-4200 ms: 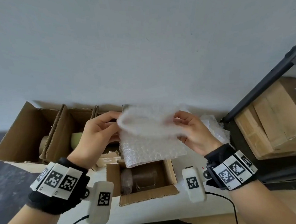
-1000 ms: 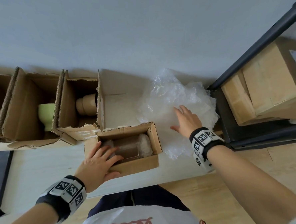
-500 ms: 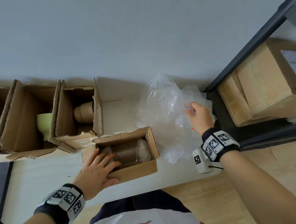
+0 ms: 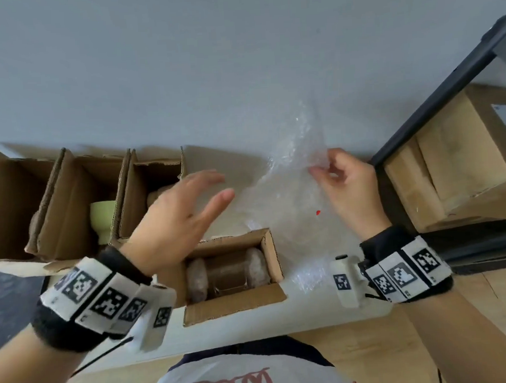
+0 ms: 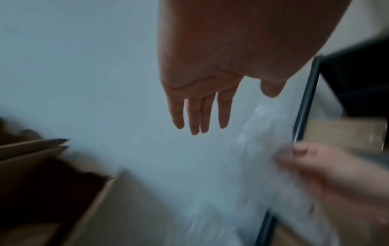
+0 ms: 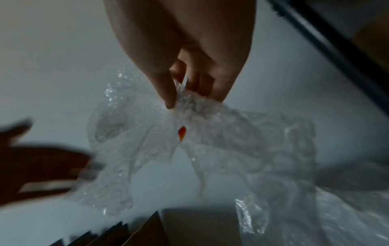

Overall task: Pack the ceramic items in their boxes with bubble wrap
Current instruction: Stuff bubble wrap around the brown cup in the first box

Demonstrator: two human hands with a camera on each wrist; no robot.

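Note:
A clear sheet of bubble wrap hangs lifted above the white table, pinched at its upper edge by my right hand. In the right wrist view the thumb and fingers clamp the bubble wrap. My left hand hovers open, fingers straight, between the boxes and the sheet, touching nothing. Below it a small open cardboard box holds a wrapped brown ceramic item. A green cup and a beige ceramic piece sit in boxes at the back left.
A row of open cardboard boxes lines the wall at the left. A black metal shelf with closed cartons stands at the right. The wooden floor shows below the table's front edge.
My right hand has lifted the bubble wrap off the table. My left hand has left the small box and risen toward the sheet, fingers spread.

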